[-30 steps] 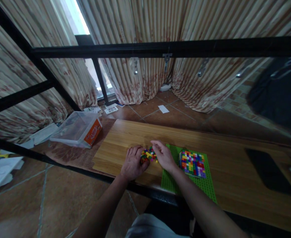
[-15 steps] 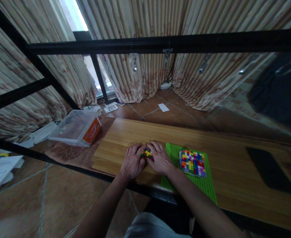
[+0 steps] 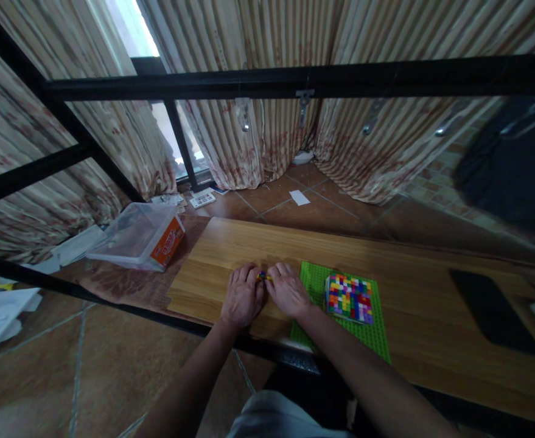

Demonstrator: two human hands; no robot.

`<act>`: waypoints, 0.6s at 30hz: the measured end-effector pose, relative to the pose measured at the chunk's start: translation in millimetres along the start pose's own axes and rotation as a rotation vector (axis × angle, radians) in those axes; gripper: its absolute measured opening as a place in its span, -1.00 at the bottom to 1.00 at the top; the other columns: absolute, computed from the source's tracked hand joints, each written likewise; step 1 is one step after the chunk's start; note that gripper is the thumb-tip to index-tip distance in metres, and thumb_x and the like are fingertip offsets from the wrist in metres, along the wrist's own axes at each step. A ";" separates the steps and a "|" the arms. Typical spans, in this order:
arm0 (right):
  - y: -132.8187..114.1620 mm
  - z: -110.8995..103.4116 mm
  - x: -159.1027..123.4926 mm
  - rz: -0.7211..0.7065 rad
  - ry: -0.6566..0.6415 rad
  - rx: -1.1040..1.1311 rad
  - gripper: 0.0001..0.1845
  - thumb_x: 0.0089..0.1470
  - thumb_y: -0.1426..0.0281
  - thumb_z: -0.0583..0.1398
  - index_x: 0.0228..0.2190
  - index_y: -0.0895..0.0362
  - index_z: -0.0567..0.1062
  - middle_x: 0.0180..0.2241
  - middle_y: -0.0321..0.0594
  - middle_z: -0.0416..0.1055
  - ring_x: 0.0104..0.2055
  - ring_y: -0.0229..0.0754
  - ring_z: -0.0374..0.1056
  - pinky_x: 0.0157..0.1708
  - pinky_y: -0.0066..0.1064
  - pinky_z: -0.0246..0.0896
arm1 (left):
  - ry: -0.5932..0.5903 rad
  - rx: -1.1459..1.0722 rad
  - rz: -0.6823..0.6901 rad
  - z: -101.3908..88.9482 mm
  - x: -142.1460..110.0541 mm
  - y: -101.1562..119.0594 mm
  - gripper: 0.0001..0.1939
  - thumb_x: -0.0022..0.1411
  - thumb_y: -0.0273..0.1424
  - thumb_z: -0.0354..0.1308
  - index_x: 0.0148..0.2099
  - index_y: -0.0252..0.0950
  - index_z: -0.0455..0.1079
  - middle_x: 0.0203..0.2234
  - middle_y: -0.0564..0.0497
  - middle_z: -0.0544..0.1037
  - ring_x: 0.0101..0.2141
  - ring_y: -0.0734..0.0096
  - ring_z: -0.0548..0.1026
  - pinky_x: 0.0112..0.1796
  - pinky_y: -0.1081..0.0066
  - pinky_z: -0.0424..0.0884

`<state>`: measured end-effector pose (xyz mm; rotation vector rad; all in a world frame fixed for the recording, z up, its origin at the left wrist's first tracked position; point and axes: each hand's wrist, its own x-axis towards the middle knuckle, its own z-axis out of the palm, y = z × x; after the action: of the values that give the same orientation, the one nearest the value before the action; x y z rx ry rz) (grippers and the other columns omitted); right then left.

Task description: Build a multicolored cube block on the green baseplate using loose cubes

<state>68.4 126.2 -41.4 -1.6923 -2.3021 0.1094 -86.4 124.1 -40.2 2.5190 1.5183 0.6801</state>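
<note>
From my remote seat I judge the small bricks (image 3: 262, 277) on the bench (image 3: 203, 277), between left hand (image 3: 241, 298) and right hand (image 3: 289, 292), light, stiff and scatter-prone, best pinched by opposite sides, though I cannot tell whether the curled fingers (image 3: 247, 273) clamp any.

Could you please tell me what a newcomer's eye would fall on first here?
Probably the multicoloured block on the green baseplate, to the right of the hands. Next would likely come the left hand and right hand, close together with small bricks showing between them. Then perhaps the clear box with its orange label, left of the wooden board.
</note>
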 end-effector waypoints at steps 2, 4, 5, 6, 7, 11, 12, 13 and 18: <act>-0.7 0.4 -0.5 0.010 0.002 -0.018 -0.89 0.23 0.39 0.09 -0.28 0.13 0.42 -0.21 -0.12 0.38 -0.10 -0.06 0.25 -0.03 -0.26 0.16 | 0.007 0.006 -0.002 0.8 0.3 0.1 -0.71 0.33 -0.39 -0.02 0.07 -0.27 0.31 0.03 -0.16 0.43 0.02 0.14 0.37 0.07 0.12 0.28; -1.3 0.8 -1.0 0.019 0.005 -0.032 -0.89 0.23 0.38 0.10 -0.28 0.14 0.42 -0.22 -0.10 0.39 -0.10 -0.05 0.25 -0.05 -0.26 0.16 | 0.010 0.016 -0.006 1.3 0.3 0.4 -0.71 0.34 -0.38 -0.02 0.08 -0.27 0.30 0.03 -0.17 0.42 0.02 0.14 0.37 0.08 0.11 0.27; -1.5 0.9 -1.3 0.023 0.007 -0.038 -0.89 0.22 0.38 0.11 -0.28 0.14 0.42 -0.22 -0.10 0.39 -0.10 -0.05 0.25 -0.05 -0.26 0.16 | 0.009 0.020 -0.006 1.4 0.2 0.7 -0.71 0.34 -0.38 -0.02 0.07 -0.28 0.30 0.03 -0.17 0.42 0.02 0.13 0.37 0.08 0.11 0.27; -1.8 1.0 -1.7 0.025 0.010 -0.042 -0.89 0.22 0.37 0.11 -0.28 0.14 0.42 -0.22 -0.09 0.39 -0.10 -0.04 0.26 -0.05 -0.25 0.16 | 0.005 0.022 -0.005 1.3 0.1 1.0 -0.71 0.34 -0.38 -0.02 0.07 -0.28 0.31 0.03 -0.17 0.43 0.02 0.13 0.37 0.08 0.11 0.27; -2.0 1.1 -2.0 0.028 0.013 -0.045 -0.88 0.22 0.37 0.11 -0.28 0.14 0.42 -0.21 -0.09 0.39 -0.10 -0.04 0.26 -0.05 -0.25 0.15 | 0.002 0.023 -0.004 1.2 0.0 1.4 -0.71 0.34 -0.38 -0.02 0.07 -0.29 0.31 0.03 -0.18 0.43 0.01 0.13 0.37 0.08 0.11 0.27; -2.4 1.0 -3.1 0.039 0.025 -0.046 -0.87 0.22 0.36 0.11 -0.28 0.15 0.42 -0.22 -0.09 0.39 -0.11 -0.04 0.26 -0.06 -0.26 0.15 | 0.013 0.029 -0.011 0.9 0.1 3.0 -0.72 0.33 -0.37 0.00 0.05 -0.29 0.32 0.02 -0.17 0.43 0.00 0.13 0.38 0.07 0.12 0.28; -2.5 0.7 -3.3 0.043 0.028 -0.044 -0.87 0.22 0.37 0.10 -0.29 0.15 0.42 -0.23 -0.09 0.39 -0.11 -0.04 0.26 -0.06 -0.26 0.15 | 0.020 0.033 -0.015 1.3 0.2 3.3 -0.73 0.33 -0.37 0.00 0.05 -0.28 0.33 0.02 -0.17 0.44 0.01 0.13 0.38 0.06 0.12 0.28; -2.5 0.4 -3.4 0.046 0.031 -0.042 -0.87 0.22 0.37 0.10 -0.29 0.15 0.42 -0.24 -0.09 0.39 -0.12 -0.04 0.26 -0.06 -0.26 0.15 | 0.026 0.037 -0.019 1.8 0.4 3.7 -0.73 0.33 -0.37 0.01 0.04 -0.27 0.33 0.01 -0.16 0.44 0.01 0.13 0.38 0.06 0.13 0.28; -2.8 -2.8 -3.6 0.056 0.036 -0.035 -0.86 0.23 0.39 0.07 -0.31 0.15 0.41 -0.26 -0.09 0.40 -0.15 -0.05 0.26 -0.06 -0.25 0.15 | 0.050 0.051 -0.075 7.9 2.9 7.1 -0.76 0.33 -0.37 0.01 0.01 -0.28 0.34 -0.01 -0.15 0.47 0.00 0.13 0.39 0.05 0.13 0.28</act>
<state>67.5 121.6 -38.8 -1.7616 -2.2448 0.0496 -76.0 124.1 -44.0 2.4849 1.6573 0.7072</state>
